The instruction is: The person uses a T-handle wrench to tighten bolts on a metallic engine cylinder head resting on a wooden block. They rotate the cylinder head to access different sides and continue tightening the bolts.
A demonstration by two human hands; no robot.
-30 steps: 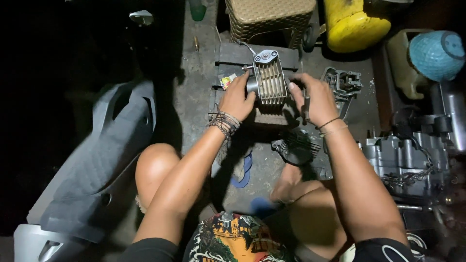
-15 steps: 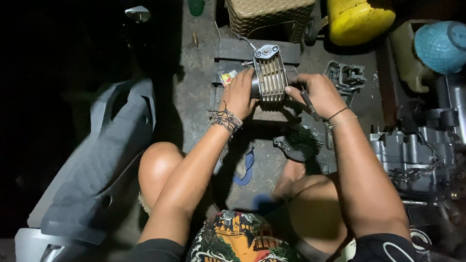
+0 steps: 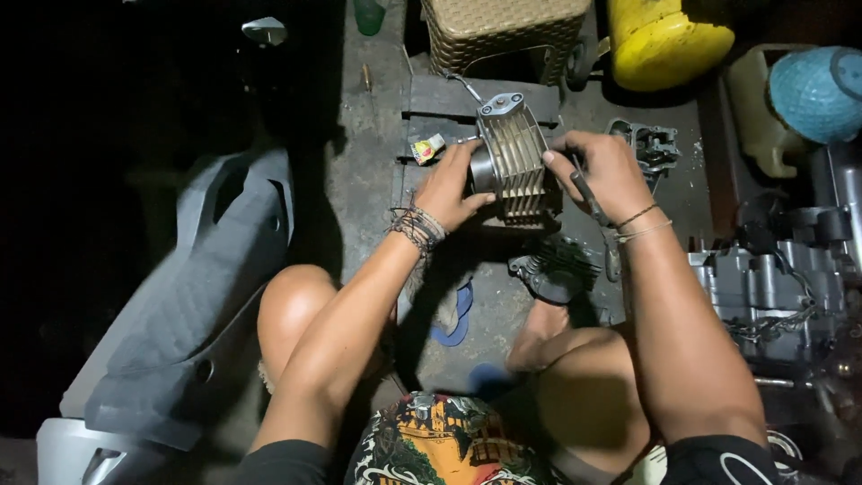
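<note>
A grey finned engine cylinder point(image 3: 514, 157) rests on a dark wooden pallet point(image 3: 449, 97) on the concrete floor. My left hand point(image 3: 452, 187) grips its left side, fingers wrapped around the round sleeve. My right hand point(image 3: 600, 172) presses against the cylinder's right side and also holds a dark slim tool point(image 3: 586, 195) along the palm. Both wrists wear thin bracelets. I squat, with my knees below the cylinder.
A dark finned engine part point(image 3: 552, 267) lies by my right knee. An engine block with a chain point(image 3: 772, 292) stands at right, a metal part point(image 3: 650, 144) behind my right hand. A woven basket point(image 3: 503, 27), yellow container point(image 3: 664, 40), blue helmet point(image 3: 813, 90) and grey scooter panel point(image 3: 193, 296) surround me.
My view has shifted slightly, so the cylinder sits lower in the frame. My hands stay on both sides of the cylinder, the left one now wrapped further round its sleeve.
</note>
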